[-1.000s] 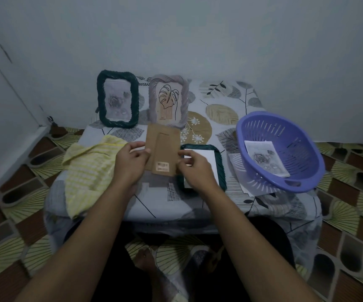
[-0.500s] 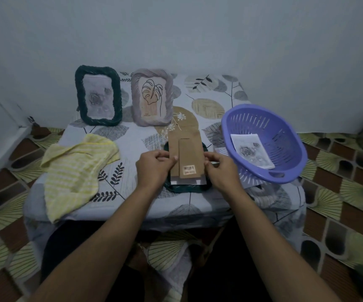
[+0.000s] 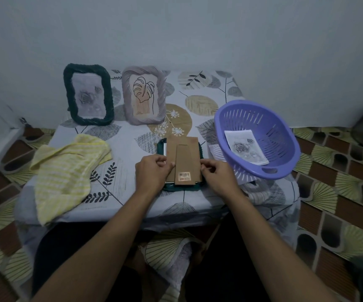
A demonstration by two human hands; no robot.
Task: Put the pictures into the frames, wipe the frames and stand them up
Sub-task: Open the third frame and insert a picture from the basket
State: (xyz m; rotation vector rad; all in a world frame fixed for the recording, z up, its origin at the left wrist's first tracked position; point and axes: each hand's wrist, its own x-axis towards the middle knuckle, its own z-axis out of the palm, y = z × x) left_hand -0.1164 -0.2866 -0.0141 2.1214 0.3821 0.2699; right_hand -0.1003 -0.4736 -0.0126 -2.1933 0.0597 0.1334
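Observation:
A dark green frame (image 3: 180, 188) lies face down on the table's near edge. Over it sits its brown cardboard back board (image 3: 184, 158) with a barcode sticker. My left hand (image 3: 153, 172) pinches the board's left edge and my right hand (image 3: 216, 174) pinches its right edge. A strip of white picture shows under the board. At the back a second dark green frame (image 3: 88, 98) and a grey-pink frame (image 3: 143, 98) stand upright, each with a picture in it. A yellow cloth (image 3: 67, 171) lies at the left.
A purple plastic basket (image 3: 261, 118) with a rose picture (image 3: 244, 147) inside sits at the right of the low table (image 3: 119, 184), which has a leaf-patterned cover. A white wall is behind. Patterned floor surrounds the table.
Both hands carried the back board from left of the flat green frame to directly over it, then lowered it closer onto the frame. The view shifted left.

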